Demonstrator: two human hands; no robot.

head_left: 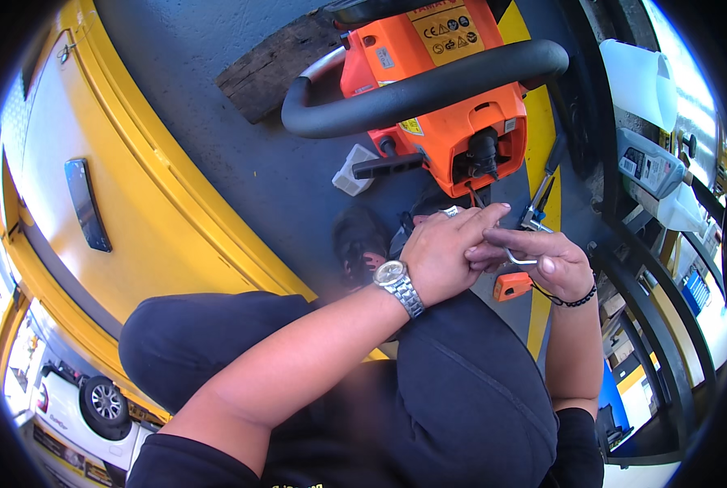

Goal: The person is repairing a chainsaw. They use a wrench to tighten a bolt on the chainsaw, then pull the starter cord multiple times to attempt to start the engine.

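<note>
An orange chainsaw [461,106] with a black wraparound handle [428,89] lies in front of me, its near end opened to show a black rubber elbow inside. My left hand [445,248], with a metal watch at the wrist, reaches across and touches the fingers of my right hand. Its index finger is stretched out; the undersides of its fingers are hidden. My right hand [546,260] pinches a thin bent metal hex key [519,260] between thumb and fingers. Just below it shows a small orange part [513,286] with a black piece attached.
To the left a yellow bench [152,236] carries a phone [87,204]. A wooden block [274,69] and a translucent white container [353,169] lie by the saw. Metal tools [538,203] rest at its right. Black rack bars [656,301] with bottles [650,163] stand at the right.
</note>
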